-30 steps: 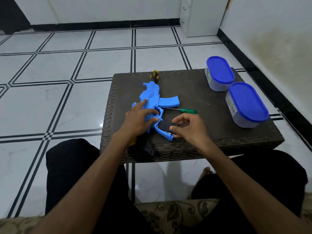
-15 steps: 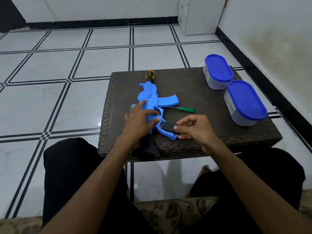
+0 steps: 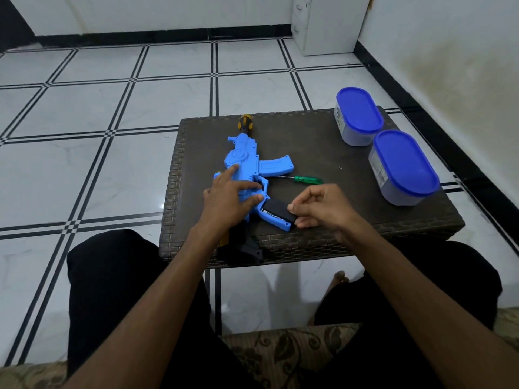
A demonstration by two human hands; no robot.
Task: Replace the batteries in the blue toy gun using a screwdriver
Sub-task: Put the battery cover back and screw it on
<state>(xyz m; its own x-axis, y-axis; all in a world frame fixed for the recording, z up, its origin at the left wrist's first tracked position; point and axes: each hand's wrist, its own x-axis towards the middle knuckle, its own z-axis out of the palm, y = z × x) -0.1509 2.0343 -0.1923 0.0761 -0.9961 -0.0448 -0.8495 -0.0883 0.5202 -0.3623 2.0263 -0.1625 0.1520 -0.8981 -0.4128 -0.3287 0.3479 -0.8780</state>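
Cover point(image 3: 279, 209) now lifted above wicker table point(image 3: 365, 220)

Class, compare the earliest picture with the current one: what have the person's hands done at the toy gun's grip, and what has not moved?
The right hand has closed in on the black battery cover at the grip and now pinches it, lifting its end off the blue toy gun. The left hand still presses the gun down. The green screwdriver and both blue-lidded containers have not moved on the table.
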